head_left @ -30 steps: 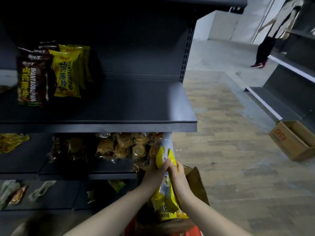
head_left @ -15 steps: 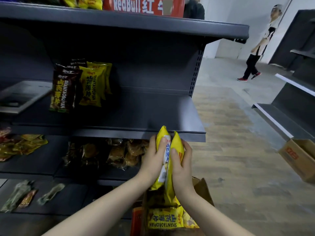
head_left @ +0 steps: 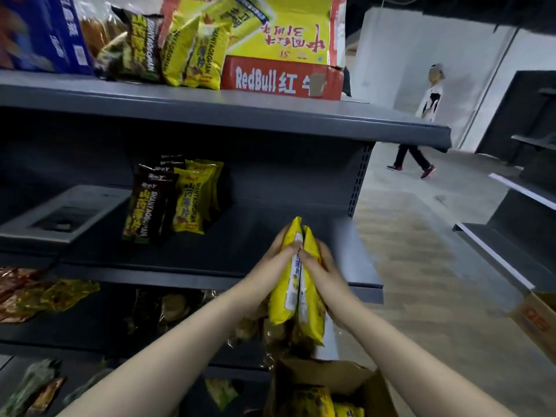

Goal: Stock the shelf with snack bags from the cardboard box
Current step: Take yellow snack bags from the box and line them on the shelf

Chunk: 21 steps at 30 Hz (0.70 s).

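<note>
Two yellow snack bags [head_left: 296, 284] stand upright, pressed together between my hands, in front of the dark grey middle shelf [head_left: 258, 233]. My left hand [head_left: 278, 251] grips them from the left and my right hand [head_left: 323, 266] from the right, thumbs meeting on the near edge. Below, the open cardboard box [head_left: 346, 383] holds more yellow bags [head_left: 319, 401]. A row of brown and yellow snack bags [head_left: 171, 200] stands upright further left on the same shelf.
A grey tray-like object [head_left: 60, 215] lies at the shelf's left. The top shelf [head_left: 210, 106] carries a RedBull carton [head_left: 282, 79], a blue box and more bags. Lower shelves hold wrapped snacks. A person [head_left: 421, 127] walks in the aisle; another cardboard box [head_left: 535, 320] sits at right.
Both hands have lifted the two yellow bags up out of the box to the level of the middle shelf. The camera has tilted upward, bringing the top shelf into view.
</note>
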Motion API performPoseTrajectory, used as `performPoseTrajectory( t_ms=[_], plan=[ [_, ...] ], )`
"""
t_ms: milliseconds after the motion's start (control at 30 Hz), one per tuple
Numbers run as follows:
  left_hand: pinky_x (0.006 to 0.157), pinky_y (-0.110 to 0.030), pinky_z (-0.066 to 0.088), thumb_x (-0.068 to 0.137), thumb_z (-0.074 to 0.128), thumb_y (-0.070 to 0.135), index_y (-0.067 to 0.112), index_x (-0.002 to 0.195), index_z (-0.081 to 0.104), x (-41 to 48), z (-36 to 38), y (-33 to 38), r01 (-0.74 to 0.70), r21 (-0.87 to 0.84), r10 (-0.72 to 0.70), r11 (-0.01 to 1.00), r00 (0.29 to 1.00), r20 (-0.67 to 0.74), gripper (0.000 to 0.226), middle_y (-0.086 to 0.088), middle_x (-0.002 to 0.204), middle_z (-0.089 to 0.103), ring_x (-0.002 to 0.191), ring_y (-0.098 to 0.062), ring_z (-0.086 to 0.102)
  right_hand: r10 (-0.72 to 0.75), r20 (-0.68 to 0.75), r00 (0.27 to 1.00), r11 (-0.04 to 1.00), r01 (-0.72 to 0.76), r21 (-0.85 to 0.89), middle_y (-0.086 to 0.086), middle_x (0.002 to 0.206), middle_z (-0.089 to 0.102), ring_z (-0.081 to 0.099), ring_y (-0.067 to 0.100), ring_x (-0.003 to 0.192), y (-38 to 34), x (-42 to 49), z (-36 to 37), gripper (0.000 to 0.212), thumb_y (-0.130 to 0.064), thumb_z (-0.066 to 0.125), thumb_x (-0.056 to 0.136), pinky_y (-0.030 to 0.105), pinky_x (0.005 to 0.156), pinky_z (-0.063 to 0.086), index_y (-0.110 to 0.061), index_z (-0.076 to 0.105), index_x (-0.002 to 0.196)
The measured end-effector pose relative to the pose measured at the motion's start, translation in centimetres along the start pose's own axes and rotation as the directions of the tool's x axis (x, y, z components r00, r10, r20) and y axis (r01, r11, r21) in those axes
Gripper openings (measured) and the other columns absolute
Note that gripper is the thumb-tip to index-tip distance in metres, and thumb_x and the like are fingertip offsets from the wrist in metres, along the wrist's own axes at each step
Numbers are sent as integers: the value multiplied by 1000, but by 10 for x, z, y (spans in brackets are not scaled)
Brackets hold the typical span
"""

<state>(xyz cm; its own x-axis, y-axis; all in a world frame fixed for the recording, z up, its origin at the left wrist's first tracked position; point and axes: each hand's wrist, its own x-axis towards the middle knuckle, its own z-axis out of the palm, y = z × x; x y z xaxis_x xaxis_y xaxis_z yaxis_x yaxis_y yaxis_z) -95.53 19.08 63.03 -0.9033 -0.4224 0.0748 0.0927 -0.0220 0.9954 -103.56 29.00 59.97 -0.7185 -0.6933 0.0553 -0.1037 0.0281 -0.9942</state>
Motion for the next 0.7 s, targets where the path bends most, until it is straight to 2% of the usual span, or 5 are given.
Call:
performPoseTrajectory(
  t_ms=[100, 200, 367, 500, 700],
  plan=[
    [73, -19, 55, 97, 48, 17, 26, 135, 46, 17, -19, 5, 97, -39, -100, 995, 991, -90, 39, 1, 97, 66, 84, -12, 66, 113, 115, 987, 993, -118, 29, -7, 108, 71, 69, 12, 99, -13, 19, 4, 59, -60, 67, 76, 38, 92, 54, -38, 46, 127],
    [77, -33, 56, 95, 51, 30, 34, 115, 55, 18, -36, 2, 123, -92, -134, 988, 983, -124, 21, -4, 99, 71, 88, -20, 70, 148, 164, 975, 989, -148, -11, -7, 107, 72, 70, 12, 98, -23, 36, 16, 67, -65, 69, 67, 38, 91, 55, -41, 47, 125],
    [60, -27, 54, 94, 51, 38, 29, 102, 55, 36, -61, 6, 76, -179, -126, 981, 951, -284, 13, -3, 87, 71, 74, -16, 71, 124, 110, 986, 991, -117, -69, -6, 110, 68, 68, 10, 97, -36, 59, 46, 53, -53, 63, 84, 32, 87, 55, -32, 45, 129],
    [80, -34, 53, 95, 44, 48, 27, 120, 48, 45, -92, 9, 57, -97, -87, 994, 935, -345, 33, 0, 104, 66, 92, -17, 65, 54, 25, 998, 978, -48, -202, -15, 101, 59, 59, -1, 89, -47, 76, 74, 46, -47, 61, 88, 16, 69, 46, -30, 41, 125],
    [91, -28, 32, 93, 42, 54, 29, 143, 29, 55, -148, 7, 68, 173, 13, 983, 904, -428, 57, 1, 141, 41, 130, -21, 40, -3, -18, 1000, 960, -2, -279, -16, 96, 54, 53, -1, 85, -55, 109, 116, 54, -45, 60, 89, 16, 66, 40, -24, 38, 134]
  ],
)
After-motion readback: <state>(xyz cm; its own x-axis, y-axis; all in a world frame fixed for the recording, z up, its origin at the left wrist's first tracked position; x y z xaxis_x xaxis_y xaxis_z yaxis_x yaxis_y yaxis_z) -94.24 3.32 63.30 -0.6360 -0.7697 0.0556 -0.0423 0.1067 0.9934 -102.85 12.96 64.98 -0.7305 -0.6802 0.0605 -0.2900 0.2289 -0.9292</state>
